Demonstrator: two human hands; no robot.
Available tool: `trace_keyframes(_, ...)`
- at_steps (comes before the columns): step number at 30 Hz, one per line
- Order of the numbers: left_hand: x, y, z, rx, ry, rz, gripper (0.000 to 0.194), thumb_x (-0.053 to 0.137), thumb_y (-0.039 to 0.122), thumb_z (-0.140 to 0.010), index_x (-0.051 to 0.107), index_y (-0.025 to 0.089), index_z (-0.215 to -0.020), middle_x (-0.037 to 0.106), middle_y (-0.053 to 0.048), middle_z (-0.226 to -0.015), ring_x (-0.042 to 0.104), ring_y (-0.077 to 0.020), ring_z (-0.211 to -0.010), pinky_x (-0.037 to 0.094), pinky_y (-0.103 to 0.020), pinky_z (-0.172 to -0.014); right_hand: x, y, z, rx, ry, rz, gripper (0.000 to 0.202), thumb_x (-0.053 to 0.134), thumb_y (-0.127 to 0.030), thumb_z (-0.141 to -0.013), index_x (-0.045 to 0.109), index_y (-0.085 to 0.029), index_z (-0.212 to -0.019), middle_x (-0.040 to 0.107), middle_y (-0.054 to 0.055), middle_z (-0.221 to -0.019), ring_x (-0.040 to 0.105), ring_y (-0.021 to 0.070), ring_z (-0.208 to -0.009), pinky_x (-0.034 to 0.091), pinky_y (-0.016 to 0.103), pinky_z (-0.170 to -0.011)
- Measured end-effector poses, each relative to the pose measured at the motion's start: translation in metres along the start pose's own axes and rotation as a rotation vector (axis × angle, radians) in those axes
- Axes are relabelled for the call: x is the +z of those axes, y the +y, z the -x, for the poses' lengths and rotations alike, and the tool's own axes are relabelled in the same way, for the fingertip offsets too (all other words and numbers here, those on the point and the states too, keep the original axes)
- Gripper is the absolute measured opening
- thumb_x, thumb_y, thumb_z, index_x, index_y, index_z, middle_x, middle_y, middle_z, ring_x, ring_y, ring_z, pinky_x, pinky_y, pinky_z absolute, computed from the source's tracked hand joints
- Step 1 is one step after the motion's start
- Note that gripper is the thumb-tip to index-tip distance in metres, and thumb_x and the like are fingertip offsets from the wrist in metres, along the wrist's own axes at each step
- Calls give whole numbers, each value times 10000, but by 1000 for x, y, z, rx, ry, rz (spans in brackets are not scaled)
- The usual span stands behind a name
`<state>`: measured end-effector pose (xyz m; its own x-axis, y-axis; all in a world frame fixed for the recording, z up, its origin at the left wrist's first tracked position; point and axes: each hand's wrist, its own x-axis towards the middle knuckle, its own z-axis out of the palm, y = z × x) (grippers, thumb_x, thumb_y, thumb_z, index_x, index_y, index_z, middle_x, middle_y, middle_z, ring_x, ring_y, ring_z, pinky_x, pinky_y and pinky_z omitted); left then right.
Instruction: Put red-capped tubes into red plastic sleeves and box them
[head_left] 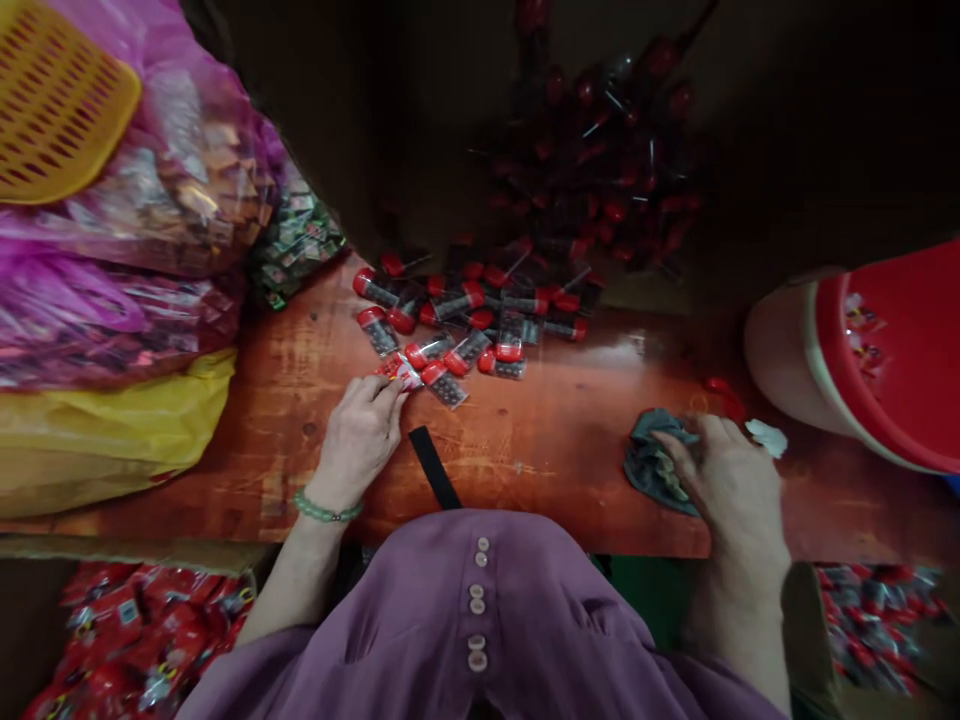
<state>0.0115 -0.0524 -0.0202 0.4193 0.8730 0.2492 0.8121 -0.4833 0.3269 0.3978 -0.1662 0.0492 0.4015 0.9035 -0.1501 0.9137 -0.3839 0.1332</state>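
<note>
My left hand [361, 432], with a green bead bracelet at the wrist, pinches a small red and white packet [401, 372] on the wooden table [510, 440]. Just beyond it lie several clear, red-capped containers [446, 383] with dark contents. On the right, my right hand [724, 465] is at a dark grey-green cloth [654, 462], thumb and fingers bent over its right side; motion blurs the fingertips, and what they may hold is hidden. A black strip [433, 467] lies between my hands, at the table's front edge.
Pink bags [180, 190] of small packets, a yellow basket [67, 110] and a yellow bag [142, 430] fill the left. A red-lidded bucket [799, 350] stands right. A dark box [337, 110] holds more red-capped containers at the back. Boxes of red items flank me below.
</note>
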Motion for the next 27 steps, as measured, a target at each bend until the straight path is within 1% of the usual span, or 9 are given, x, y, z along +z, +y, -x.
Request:
trace_keyframes(2,0,-1,-1,-17,-6,-25,274,451,192,-976,723,171,-995,696,-96,-921,610,-218,-856,528,-339,-791,-13,-43,-23,-87,66,-180,324,396,-409,-992,669,-238,-1026,734,142,-1024,670,303,-938,484,416,-849)
trace_keyframes(4,2,-2,0,-34,21,-51,276,454,155,-952,724,184,-906,692,-79,-851,609,-208,-800,524,-333,-753,-22,-96,-52,-293,51,-332,325,386,-378,-1010,683,-251,-977,729,107,-1001,668,263,-945,495,382,-879)
trace_keyframes(8,8,-4,1,-63,97,-97,263,491,156,-940,716,192,-809,680,-62,-759,592,-195,-726,509,-327,-699,-31,-192,-102,-679,71,-333,263,499,-325,-985,660,-239,-1175,662,111,-1179,595,287,-1130,476,435,-995)
trace_keyframes(10,8,-4,1,-71,99,-96,252,513,206,-957,718,191,-812,688,-60,-761,593,-193,-724,509,-323,-698,-32,-223,-116,-802,92,-269,307,534,-284,-966,626,-207,-1248,605,128,-1267,551,317,-1184,453,486,-1033)
trace_keyframes(12,5,-2,2,-88,66,-74,254,521,281,-978,731,181,-879,712,-72,-825,609,-197,-760,519,-325,-725,-31,-241,-124,-851,93,-231,311,498,-244,-976,608,-185,-1261,577,139,-1284,513,339,-1223,442,524,-1039)
trace_keyframes(16,-5,4,2,-100,-67,-18,335,448,311,-1013,734,141,-1054,733,-120,-989,637,-226,-864,547,-356,-789,-23,-253,-128,-908,63,-220,324,371,-167,-1003,610,-163,-1223,568,140,-1247,496,337,-1240,435,550,-1049)
trace_keyframes(20,-11,5,2,-117,-146,0,367,390,248,-1014,721,127,-1115,730,-139,-1030,653,-244,-929,560,-392,-842,-24,-248,-125,-908,71,-243,395,342,-124,-992,566,-182,-1312,570,130,-1245,510,312,-1244,411,542,-1093)
trace_keyframes(24,-11,0,3,-155,-102,27,326,429,198,-969,749,148,-1009,748,-113,-969,676,-231,-881,571,-376,-822,-27,-222,-119,-829,103,-339,443,364,-149,-976,526,-193,-1386,569,139,-1287,537,319,-1250,443,550,-1061)
trace_keyframes(27,-12,-2,4,-159,24,91,253,529,242,-950,762,164,-891,763,-77,-865,694,-204,-801,572,-329,-763,-12,-195,-109,-697,164,-651,414,423,-267,-982,540,-218,-1376,587,153,-1309,583,290,-1212,501,501,-1016)
